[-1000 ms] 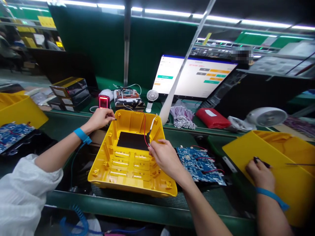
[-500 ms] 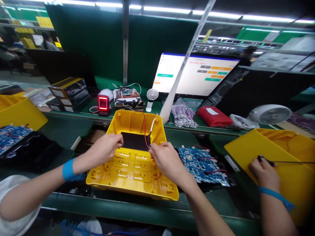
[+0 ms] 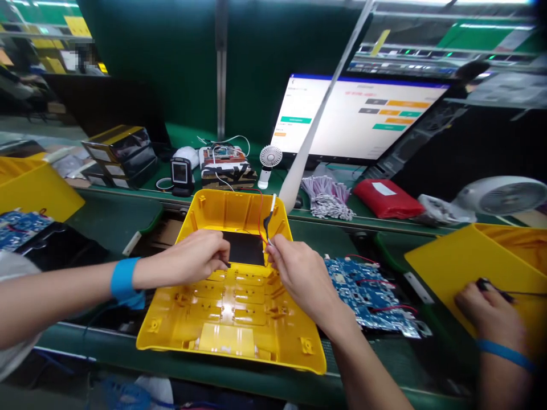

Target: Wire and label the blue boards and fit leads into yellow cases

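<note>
Black panel [image 3: 243, 248] between both fingers [image 3: 222, 259]

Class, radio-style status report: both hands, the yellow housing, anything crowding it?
Left hand pinching at black pad edge. Right hand holding wires. Yellow housing open on bench. Blue circuit board close alongside, right.

Green partition [image 3: 179, 62], lit monitor [image 3: 359, 117], possibly strip lights.

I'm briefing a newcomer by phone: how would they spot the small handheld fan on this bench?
Start at the big lit monitor at the back. Just below its left corner, on the green shelf, stands the small white handheld fan, beside a wired circuit box. Unlike the large desk fan far right, it is slim, upright, with a stick handle.
</note>
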`<state>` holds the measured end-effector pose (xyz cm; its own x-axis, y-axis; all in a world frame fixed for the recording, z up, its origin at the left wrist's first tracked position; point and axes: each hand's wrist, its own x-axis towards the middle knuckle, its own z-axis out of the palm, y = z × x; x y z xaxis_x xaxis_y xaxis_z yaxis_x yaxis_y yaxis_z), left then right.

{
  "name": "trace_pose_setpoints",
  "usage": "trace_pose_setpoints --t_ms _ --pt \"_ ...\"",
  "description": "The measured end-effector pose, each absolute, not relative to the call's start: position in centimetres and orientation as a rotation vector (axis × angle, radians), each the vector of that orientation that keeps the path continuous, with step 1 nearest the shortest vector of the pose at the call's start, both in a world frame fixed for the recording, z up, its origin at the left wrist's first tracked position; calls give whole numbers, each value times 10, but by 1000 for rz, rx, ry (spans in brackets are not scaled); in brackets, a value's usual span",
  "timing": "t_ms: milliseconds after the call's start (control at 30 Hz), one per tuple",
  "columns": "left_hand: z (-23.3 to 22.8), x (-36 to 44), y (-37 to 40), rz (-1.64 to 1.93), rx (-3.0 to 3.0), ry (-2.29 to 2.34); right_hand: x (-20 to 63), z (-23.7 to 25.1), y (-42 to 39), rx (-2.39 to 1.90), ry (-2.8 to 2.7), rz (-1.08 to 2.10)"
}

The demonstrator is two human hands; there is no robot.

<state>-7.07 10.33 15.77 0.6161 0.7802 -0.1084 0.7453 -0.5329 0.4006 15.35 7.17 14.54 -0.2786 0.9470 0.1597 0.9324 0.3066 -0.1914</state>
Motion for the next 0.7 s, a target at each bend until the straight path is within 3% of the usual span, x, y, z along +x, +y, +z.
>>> trace_pose_setpoints --t_ms 300,700 --pt "141 -2 153 -536 2455 1075 158 122 76 -1510 -2398 266" --pt "92 16 177 -780 2320 1141 167 116 76 -1304 -2202 401"
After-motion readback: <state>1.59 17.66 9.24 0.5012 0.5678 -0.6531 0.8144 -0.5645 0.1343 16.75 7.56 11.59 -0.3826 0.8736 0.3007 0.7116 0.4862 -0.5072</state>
